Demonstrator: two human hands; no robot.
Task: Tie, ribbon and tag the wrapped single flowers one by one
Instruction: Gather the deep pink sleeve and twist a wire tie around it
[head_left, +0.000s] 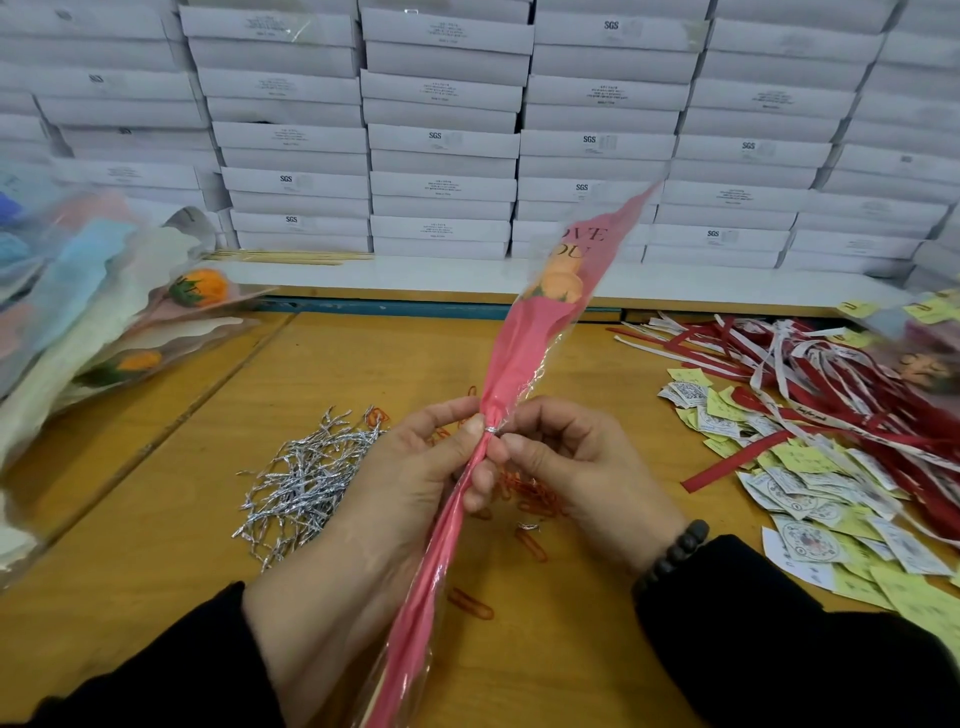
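Observation:
A single flower in a pink and clear wrap (524, 348) slants up from the bottom centre to the upper right, with an orange bloom near its top. My left hand (415, 467) grips the gathered neck of the wrap. A silver twist tie (491, 429) circles that neck. My right hand (566, 457) pinches the tie's end with thumb and forefinger. A heap of silver twist ties (306, 478) lies on the table left of my hands. Red and white ribbons (831, 395) and yellow and white tags (831, 499) are spread at the right.
A stack of wrapped flowers (104, 322) lies at the left on the wooden table (156, 545). Orange paper clips (530, 493) are scattered under my hands. White flat boxes (441, 130) are stacked along the back. More wrapped flowers with tags sit at the far right edge.

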